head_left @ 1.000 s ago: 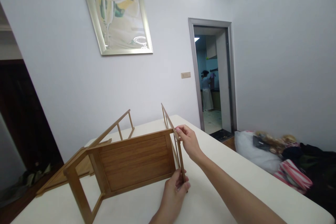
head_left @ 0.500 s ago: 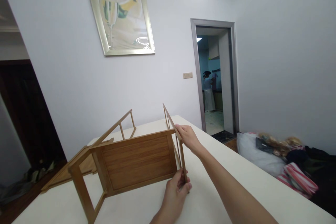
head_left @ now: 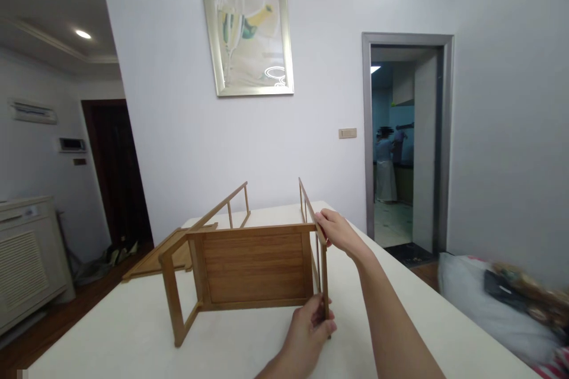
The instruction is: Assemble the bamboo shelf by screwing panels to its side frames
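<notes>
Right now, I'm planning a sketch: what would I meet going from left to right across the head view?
White slatted cabinet, dark brown door, upright brown rectangular wooden panel, bare right hand, grey-framed doorway, white soft bundle.

- You have two hands: one left hand (head_left: 306, 331), one right hand (head_left: 341, 235).
- You have two wooden side frames: one left frame (head_left: 178, 243), one right frame (head_left: 324, 275).
- You have two wooden panels: one upright panel (head_left: 258, 266), one flat panel (head_left: 166, 253).
- You work over one surface (head_left: 102, 331).
- You face one framed picture (head_left: 249, 41) and one wall switch (head_left: 347, 133).
- You can see one person (head_left: 386, 174), one open doorway (head_left: 367, 130), one dark door (head_left: 113, 172) and one cabinet (head_left: 22, 260).
</notes>
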### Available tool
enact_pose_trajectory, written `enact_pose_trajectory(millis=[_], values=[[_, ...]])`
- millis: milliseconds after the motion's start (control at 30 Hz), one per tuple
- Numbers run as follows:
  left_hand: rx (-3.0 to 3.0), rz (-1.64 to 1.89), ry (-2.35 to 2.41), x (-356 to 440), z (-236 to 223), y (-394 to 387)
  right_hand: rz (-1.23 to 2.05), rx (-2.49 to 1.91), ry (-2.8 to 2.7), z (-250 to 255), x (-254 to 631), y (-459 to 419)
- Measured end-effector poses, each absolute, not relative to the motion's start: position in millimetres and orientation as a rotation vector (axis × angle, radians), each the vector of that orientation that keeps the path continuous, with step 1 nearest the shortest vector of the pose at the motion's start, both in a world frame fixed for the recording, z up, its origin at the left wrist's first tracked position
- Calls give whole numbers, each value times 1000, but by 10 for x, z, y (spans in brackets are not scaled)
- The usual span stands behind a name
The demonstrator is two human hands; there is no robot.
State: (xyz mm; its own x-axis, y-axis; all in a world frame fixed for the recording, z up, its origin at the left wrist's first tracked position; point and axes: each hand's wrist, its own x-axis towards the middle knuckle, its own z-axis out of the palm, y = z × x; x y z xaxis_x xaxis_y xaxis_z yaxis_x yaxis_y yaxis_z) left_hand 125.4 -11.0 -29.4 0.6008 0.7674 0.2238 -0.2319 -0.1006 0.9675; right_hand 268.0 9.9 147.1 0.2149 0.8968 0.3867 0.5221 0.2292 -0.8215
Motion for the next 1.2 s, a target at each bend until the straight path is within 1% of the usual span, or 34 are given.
enact_pose_trajectory(millis=[167, 433, 767, 1100, 1200], values=[[1411, 964, 519, 1264, -250, -102, 424, -1484, -1535, 1485, 2704, 64], [1426, 961, 527, 1255, -254, -101, 188, -1600, -1617, 1480, 2731, 42], [1437, 953, 520, 1257, -263, -106, 48, -1728, -1639, 1450, 2745, 111], [1469, 964, 504, 1267, -316, -78, 136, -1691, -1649, 1525, 2660, -3], [1470, 963, 507, 1270, -309, -77, 103, -1660, -1630, 1524, 2654, 7]])
